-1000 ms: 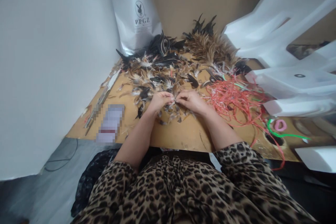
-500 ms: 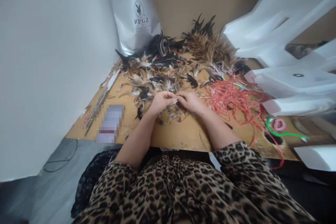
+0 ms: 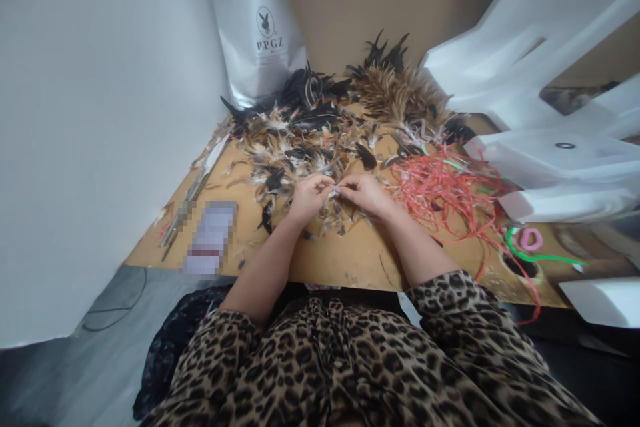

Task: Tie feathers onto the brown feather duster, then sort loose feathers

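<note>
My left hand (image 3: 311, 197) and my right hand (image 3: 365, 193) meet at the fingertips over the front of the table, both in a pinch. Between them shows a small pale feather (image 3: 332, 193), mostly covered by the fingers. Under and just beyond the hands lie loose brown, white and black feathers (image 3: 310, 153). To the right of my right hand is a tangle of red string (image 3: 435, 180).
A brown feather bundle (image 3: 400, 90) lies at the back, near a silvery bag (image 3: 265, 67). Metal rods (image 3: 193, 197) and a blurred-out flat object (image 3: 210, 237) are on the left. White machine-like parts (image 3: 555, 153) and a green cord (image 3: 545, 257) are on the right.
Both hands stay at nearly the same spot, still pinching together. The right-hand fingers have shifted slightly, and the view has tilted a little.
</note>
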Demonstrator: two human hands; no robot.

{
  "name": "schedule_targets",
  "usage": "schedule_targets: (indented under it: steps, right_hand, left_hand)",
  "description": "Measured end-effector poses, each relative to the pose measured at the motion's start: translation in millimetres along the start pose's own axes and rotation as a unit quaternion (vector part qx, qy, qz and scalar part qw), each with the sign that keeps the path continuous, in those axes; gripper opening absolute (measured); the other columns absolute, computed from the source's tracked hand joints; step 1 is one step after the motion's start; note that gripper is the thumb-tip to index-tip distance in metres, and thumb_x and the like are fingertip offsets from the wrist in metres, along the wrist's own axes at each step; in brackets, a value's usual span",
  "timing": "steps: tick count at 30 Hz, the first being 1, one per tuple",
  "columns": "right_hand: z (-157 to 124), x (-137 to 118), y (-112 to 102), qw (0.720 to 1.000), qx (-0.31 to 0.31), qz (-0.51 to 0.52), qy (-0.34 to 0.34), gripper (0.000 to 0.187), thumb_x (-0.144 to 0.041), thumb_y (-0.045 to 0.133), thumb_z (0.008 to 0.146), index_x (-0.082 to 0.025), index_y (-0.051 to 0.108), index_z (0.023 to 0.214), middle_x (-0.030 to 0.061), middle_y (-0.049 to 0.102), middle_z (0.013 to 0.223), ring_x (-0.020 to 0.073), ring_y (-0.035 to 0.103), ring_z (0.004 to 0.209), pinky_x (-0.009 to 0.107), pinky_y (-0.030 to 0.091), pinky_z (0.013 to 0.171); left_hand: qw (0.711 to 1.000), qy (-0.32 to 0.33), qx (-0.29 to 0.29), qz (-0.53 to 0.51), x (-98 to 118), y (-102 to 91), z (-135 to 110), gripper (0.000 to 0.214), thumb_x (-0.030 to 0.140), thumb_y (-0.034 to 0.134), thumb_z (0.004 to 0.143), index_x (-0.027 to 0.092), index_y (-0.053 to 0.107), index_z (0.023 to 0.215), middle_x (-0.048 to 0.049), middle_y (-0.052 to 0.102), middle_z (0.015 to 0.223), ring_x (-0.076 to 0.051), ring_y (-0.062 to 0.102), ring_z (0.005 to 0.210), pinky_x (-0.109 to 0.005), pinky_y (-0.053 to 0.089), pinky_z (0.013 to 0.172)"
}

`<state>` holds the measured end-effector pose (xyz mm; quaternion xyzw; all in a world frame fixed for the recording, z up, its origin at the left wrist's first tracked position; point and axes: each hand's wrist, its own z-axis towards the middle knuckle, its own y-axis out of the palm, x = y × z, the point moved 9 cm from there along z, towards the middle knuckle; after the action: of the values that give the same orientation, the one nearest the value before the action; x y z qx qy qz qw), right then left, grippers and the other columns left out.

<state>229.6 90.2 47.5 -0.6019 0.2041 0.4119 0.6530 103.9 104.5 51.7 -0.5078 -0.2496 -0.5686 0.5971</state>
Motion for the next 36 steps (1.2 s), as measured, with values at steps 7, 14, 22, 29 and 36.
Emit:
schedule_targets:
  steps: [7, 14, 22, 29, 36]
  right_hand:
    - [1.1, 13.0, 5.9, 0.995, 0.004, 0.098, 0.031, 0.028, -0.035, 0.060, 0.074, -0.016, 0.068, 0.093, 0.0019, 0.066, 0.072, 0.0123, 0.056, 0.059, 0.024, 0.043, 0.057]
    - [1.9, 18.9, 11.3, 0.989, -0.009, 0.138, 0.048, 0.025, -0.035, 0.063, 0.072, -0.015, 0.069, 0.085, 0.0022, 0.066, 0.071, 0.0122, 0.056, 0.060, 0.025, 0.045, 0.059]
    - [0.7, 19.4, 12.4, 0.976, 0.003, 0.205, 0.076, 0.014, -0.028, 0.060, 0.071, -0.015, 0.062, 0.076, -0.0003, 0.061, 0.061, 0.0106, 0.053, 0.054, 0.023, 0.042, 0.053]
    - [2.4, 23.5, 11.8, 0.989, 0.038, 0.123, 0.069, 0.015, -0.026, 0.054, 0.073, -0.017, 0.060, 0.083, 0.0000, 0.061, 0.063, 0.0139, 0.056, 0.056, 0.027, 0.045, 0.056]
    - [-6.0, -23.7, -14.4, 0.967, 0.153, -0.133, -0.152, 0.041, -0.017, 0.055, 0.072, -0.024, 0.062, 0.112, 0.0055, 0.049, 0.133, 0.0268, 0.036, 0.128, 0.047, 0.031, 0.104]
  left_hand:
    - [1.000, 0.024, -0.003, 0.014, -2.0, 1.0, 0.6, 0.008, 0.018, 0.062, 0.071, 0.019, 0.069, 0.076, -0.0049, 0.065, 0.077, -0.014, 0.058, 0.069, -0.027, 0.046, 0.068]
    - [0.996, 0.051, -0.008, 0.071, 2.2, 0.0, 1.0, 0.008, 0.017, 0.059, 0.073, 0.020, 0.067, 0.073, -0.0045, 0.065, 0.075, -0.016, 0.058, 0.075, -0.029, 0.045, 0.075]
    - [0.992, 0.087, 0.004, 0.093, 3.7, -0.3, -0.1, 0.008, 0.017, 0.058, 0.075, 0.018, 0.066, 0.074, -0.0035, 0.064, 0.075, -0.014, 0.058, 0.071, -0.026, 0.045, 0.070]
    - [0.987, 0.120, 0.022, 0.101, 1.3, -1.7, -0.2, 0.008, 0.016, 0.057, 0.076, 0.017, 0.065, 0.076, -0.0022, 0.063, 0.074, -0.013, 0.058, 0.070, -0.026, 0.045, 0.070]
    - [0.979, 0.162, 0.016, 0.119, 10.8, -1.4, -2.6, 0.010, 0.017, 0.054, 0.079, 0.018, 0.064, 0.079, -0.0030, 0.063, 0.076, -0.014, 0.058, 0.075, -0.026, 0.045, 0.072]
